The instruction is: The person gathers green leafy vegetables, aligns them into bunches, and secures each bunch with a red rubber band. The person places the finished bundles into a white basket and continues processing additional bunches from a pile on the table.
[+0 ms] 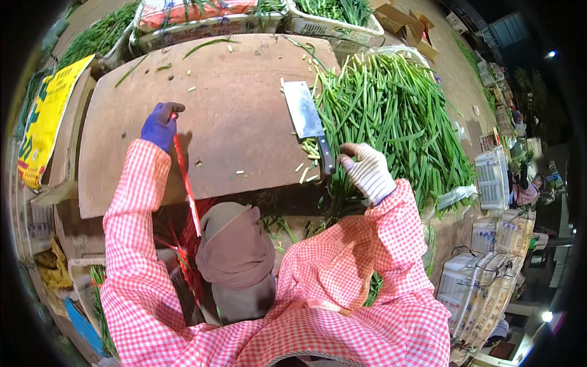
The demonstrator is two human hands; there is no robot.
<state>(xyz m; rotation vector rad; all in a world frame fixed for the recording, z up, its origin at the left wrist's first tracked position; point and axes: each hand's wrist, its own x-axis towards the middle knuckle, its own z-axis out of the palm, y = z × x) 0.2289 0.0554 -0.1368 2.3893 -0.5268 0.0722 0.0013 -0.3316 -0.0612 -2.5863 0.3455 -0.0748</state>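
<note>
My left hand (161,126), in a purple glove, is closed on a narrow red tie strip (183,168) above the left part of a wooden board (232,92). The strip hangs down past the board's near edge toward my lap. A cleaver (304,110) lies flat near the board's right edge, its black handle toward me. Just right of that handle is my right hand (370,171), in a whitish glove, fingers bent but apart, with nothing seen in them. Beside the cleaver spreads a big heap of long green leafy stalks (391,116), pale cut ends toward the far left.
Short cut stem bits (310,147) lie around the cleaver handle. Plastic crates of greens (342,30) stand beyond the board. A yellow printed sheet (52,119) is at the left. More red strips (183,254) hang by my knee. White crates (492,177) stack up at the right.
</note>
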